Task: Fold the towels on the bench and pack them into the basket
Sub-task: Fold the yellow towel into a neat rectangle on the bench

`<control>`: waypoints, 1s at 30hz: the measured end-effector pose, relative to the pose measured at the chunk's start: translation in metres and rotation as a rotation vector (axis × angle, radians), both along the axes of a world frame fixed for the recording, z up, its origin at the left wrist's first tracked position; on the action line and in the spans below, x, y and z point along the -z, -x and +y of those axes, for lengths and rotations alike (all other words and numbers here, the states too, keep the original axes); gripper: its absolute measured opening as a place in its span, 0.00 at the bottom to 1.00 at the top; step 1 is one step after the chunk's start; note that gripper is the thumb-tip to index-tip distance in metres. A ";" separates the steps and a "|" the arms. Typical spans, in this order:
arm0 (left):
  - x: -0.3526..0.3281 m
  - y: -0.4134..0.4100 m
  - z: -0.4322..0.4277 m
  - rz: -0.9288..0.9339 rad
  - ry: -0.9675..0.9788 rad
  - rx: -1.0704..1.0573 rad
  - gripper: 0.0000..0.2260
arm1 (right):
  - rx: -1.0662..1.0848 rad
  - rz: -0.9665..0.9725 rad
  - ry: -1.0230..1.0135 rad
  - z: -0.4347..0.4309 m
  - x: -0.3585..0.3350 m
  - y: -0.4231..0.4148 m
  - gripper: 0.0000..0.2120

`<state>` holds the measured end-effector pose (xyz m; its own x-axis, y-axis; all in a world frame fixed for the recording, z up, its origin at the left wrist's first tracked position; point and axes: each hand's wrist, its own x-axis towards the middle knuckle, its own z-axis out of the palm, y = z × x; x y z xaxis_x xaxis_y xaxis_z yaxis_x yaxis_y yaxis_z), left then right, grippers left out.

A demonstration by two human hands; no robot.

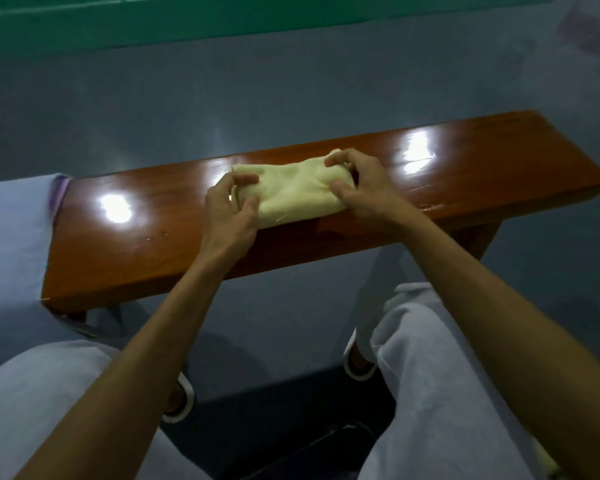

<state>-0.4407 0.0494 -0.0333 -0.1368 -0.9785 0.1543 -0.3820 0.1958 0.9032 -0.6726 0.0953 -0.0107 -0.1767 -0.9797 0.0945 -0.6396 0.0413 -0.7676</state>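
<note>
Head view:
- Table [136,244]: glossy reddish-brown wood, set at a slant across the frame, with bright light glare on its top.
- Yellow towel [298,192]: lies on the table top near its middle, folded into a compact oblong with its long side along the table's length. A loose thread shows at its near edge.
- Left grip [227,209]: at the towel's left end, forefinger over the top layer and thumb curled in below it, pinching the folded edge.
- Right grip [361,188]: at the towel's right end, fingers curled over the far corner and thumb pressed on the near side, clasping the cloth.
- Pale blue cloth [11,230]: drapes over the table's left end and hangs down towards the floor [291,81]. A purple strip shows at its upper edge.
- Floor: blue-grey and shiny, with a green band [222,19] along the far side.
- Person: seated, both forearms bare, pale trousers [447,375], white-rimmed shoes [359,365] under the table.
- Dark frame [326,445]: between the knees at the bottom edge, possibly a chair part; too dim to identify.
</note>
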 end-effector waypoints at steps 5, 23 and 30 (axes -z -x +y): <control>-0.008 0.046 0.021 0.037 -0.043 0.049 0.12 | 0.073 0.011 0.071 0.032 -0.003 0.043 0.16; 0.019 0.215 0.116 -0.047 -0.055 0.230 0.12 | 0.363 0.005 0.051 0.172 0.031 0.184 0.17; 0.047 0.273 0.182 -0.080 -0.130 0.212 0.12 | 0.478 -0.004 0.022 0.237 0.075 0.220 0.16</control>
<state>-0.7139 0.2313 -0.0803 -0.3475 -0.9376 0.0093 -0.4161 0.1631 0.8946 -0.8927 0.3326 -0.0855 -0.6072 -0.7866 0.1123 -0.5499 0.3141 -0.7739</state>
